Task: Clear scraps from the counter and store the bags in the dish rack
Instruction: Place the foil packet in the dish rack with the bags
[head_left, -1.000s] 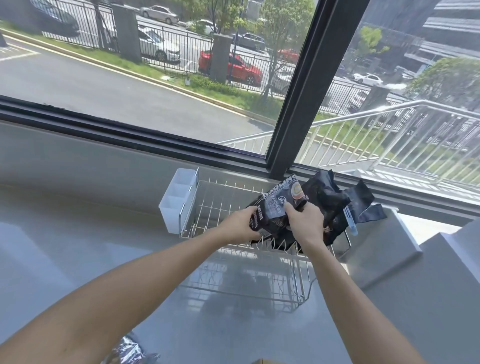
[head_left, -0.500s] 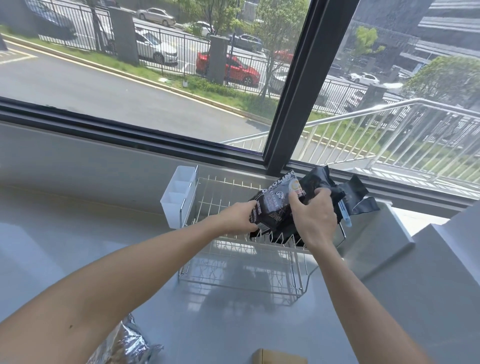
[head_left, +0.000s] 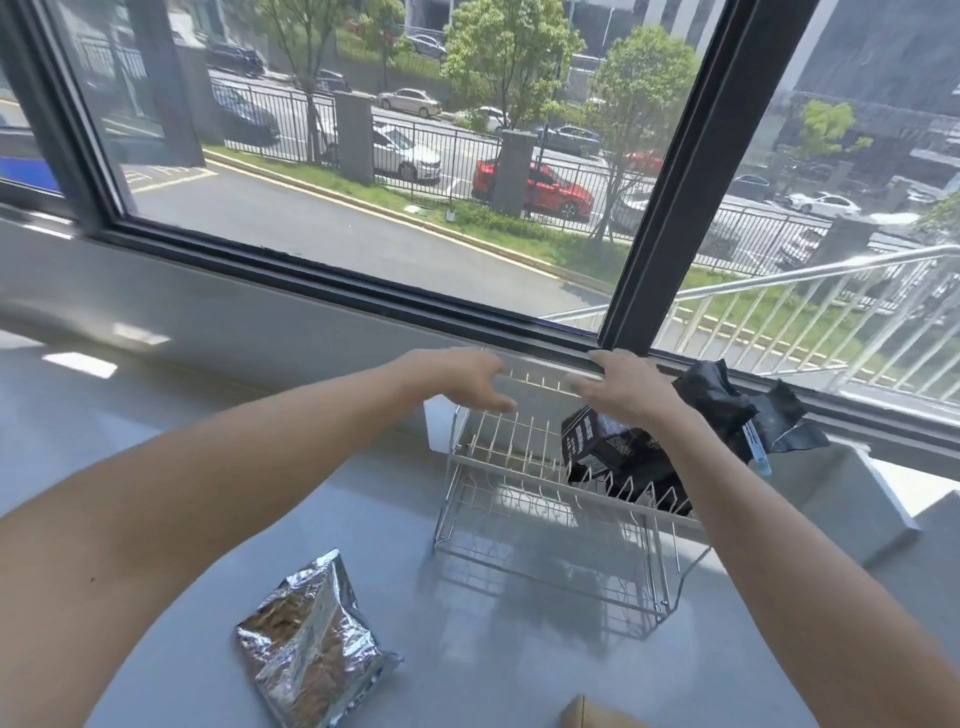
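Note:
A wire dish rack (head_left: 519, 457) stands on the grey counter below the window. A black printed bag (head_left: 608, 447) sits upright in its right half. More crumpled black bags (head_left: 737, 405) lie behind it at the rack's right end. My left hand (head_left: 457, 376) hovers over the rack's left half, fingers apart and holding nothing. My right hand (head_left: 623, 387) hovers just above the black printed bag, fingers spread, not gripping it. A silver foil bag (head_left: 311, 644) lies on the counter in front of the rack, near my left forearm.
A brown cardboard corner (head_left: 592, 714) shows at the bottom edge. A white raised ledge (head_left: 852, 499) runs to the right of the rack. The window sill and dark frame (head_left: 654, 208) stand directly behind the rack.
Both hands have let go of the black printed bag, which now rests in the rack. The hands have lifted and opened. The view has tilted down, showing more of the silver foil bag.

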